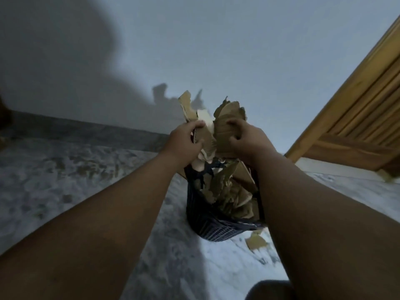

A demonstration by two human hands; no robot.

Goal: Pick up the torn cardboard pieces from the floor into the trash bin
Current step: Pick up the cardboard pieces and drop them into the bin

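Both left hand (186, 139) and right hand (244, 138) tight around cardboard pieces (229, 113) above trash bin (207, 226); scrap (256, 241) alongside.

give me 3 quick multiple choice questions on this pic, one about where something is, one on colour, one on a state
1. Where is the held cardboard?
A) above the trash bin
B) flat on the floor
C) on the wooden frame

2. What colour is the trash bin?
A) white
B) dark
C) yellow

3. What is the left hand doing?
A) resting open on the floor
B) gripping cardboard
C) holding the bin's rim

Answers:
1 A: the left hand and the right hand hold the bunch over the bin's mouth.
2 B: its meshed wall looks near black.
3 B: its fingers curl round the torn pieces.
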